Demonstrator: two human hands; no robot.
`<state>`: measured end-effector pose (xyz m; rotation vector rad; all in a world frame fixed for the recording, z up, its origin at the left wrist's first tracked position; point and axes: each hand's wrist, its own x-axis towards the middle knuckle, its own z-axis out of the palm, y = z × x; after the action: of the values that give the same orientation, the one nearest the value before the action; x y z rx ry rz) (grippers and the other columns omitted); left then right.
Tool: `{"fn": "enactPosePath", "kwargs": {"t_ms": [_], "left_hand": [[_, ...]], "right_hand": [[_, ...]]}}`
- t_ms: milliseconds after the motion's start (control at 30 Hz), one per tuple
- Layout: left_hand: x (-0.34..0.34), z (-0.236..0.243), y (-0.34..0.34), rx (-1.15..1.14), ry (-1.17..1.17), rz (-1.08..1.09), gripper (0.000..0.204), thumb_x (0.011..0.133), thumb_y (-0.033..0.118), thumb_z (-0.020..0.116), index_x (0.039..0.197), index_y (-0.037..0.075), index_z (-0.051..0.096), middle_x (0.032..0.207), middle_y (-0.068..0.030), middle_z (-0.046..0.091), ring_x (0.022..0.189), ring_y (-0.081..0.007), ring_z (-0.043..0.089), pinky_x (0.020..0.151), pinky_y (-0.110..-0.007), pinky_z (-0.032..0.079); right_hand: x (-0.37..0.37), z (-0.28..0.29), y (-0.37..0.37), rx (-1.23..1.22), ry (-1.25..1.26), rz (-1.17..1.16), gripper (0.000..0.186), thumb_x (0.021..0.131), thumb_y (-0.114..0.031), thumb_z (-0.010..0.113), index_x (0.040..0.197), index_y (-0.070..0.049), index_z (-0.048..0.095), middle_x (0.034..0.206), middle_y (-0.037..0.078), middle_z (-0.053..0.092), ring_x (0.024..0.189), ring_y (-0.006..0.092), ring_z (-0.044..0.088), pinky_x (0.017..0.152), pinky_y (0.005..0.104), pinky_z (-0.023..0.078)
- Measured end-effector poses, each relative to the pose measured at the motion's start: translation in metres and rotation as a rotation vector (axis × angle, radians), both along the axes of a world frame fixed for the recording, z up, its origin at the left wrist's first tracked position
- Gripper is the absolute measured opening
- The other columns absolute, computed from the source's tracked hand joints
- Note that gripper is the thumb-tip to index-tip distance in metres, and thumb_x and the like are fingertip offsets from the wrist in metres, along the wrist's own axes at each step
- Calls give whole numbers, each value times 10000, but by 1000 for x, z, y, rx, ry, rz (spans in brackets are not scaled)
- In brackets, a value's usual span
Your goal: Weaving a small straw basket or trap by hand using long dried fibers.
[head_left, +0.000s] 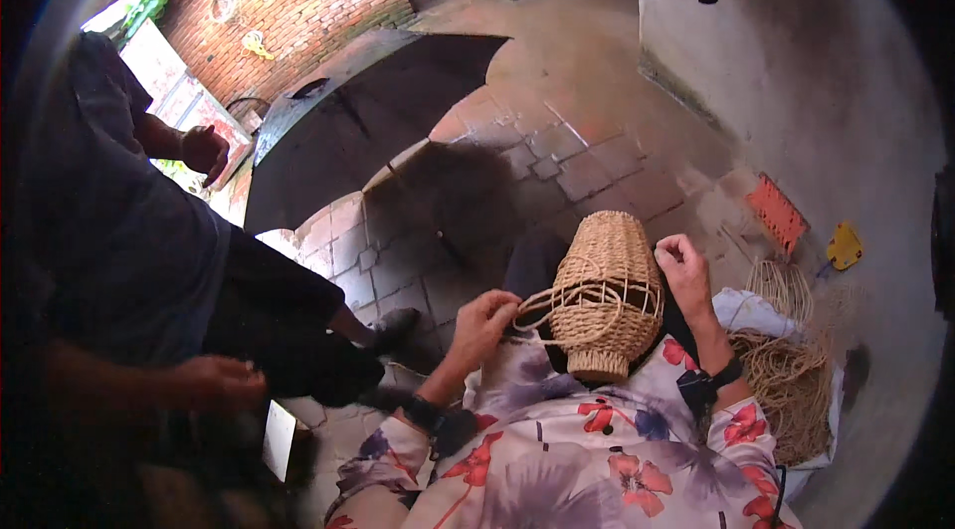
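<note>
A woven straw basket [609, 248], bulging in the middle and narrower at both ends, lies in my lap. A band of bare upright ribs shows around its widest part, with tight weave on either side. Loose cord [587, 335] loops from the basket's left side across its front. My left hand [484, 323] is closed in a pinch on this cord, just left of the basket. At the basket's right side my right hand [686, 275] is raised with its fingers curled together near the ribs. Whatever those fingers hold, if anything, is too small to make out.
A white sack [751, 312] of coiled straw cord [786, 380] stands at my right. Beyond it are an orange plastic crate [776, 213] and a yellow object [845, 245] by the wall. A person [129, 201] stands close at left, near an open black umbrella [368, 116] on the paving.
</note>
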<state>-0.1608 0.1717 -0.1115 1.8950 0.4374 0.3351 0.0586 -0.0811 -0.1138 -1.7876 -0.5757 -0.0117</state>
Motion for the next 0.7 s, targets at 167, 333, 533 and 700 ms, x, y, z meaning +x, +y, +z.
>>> {"fn": "enactPosePath", "kwargs": {"t_ms": [167, 333, 533, 700], "left_hand": [[10, 8, 11, -267, 153, 32, 212, 918, 197, 582, 1006, 13, 639, 812, -27, 624, 727, -92, 555, 661, -235, 454], [77, 66, 108, -323, -203, 123, 327, 906, 387, 575, 1034, 87, 594, 711, 12, 533, 608, -87, 471, 555, -234, 381], [201, 140, 249, -468, -375, 235, 818, 866, 625, 525, 1432, 97, 261, 1282, -107, 469, 1127, -230, 451, 957, -447, 373], [253, 167, 318, -620, -537, 391, 544, 932, 527, 467, 1259, 92, 443, 1160, -111, 604, 961, -215, 579, 769, -414, 507]], "right_hand": [[4, -2, 16, -36, -109, 5, 159, 843, -150, 612, 922, -15, 590, 874, 108, 589, 815, 241, 593, 708, 327, 478], [2, 0, 21, -150, -62, -76, 135, 846, -142, 609, 886, -14, 597, 824, 95, 593, 730, 200, 597, 680, 312, 472], [0, 0, 20, -135, -42, -82, 94, 843, -95, 596, 868, -4, 595, 813, 84, 596, 703, 182, 578, 668, 304, 466], [-2, -1, 23, -80, 47, -107, 85, 833, -60, 590, 888, 6, 587, 828, 83, 588, 700, 175, 563, 668, 293, 459]]}}
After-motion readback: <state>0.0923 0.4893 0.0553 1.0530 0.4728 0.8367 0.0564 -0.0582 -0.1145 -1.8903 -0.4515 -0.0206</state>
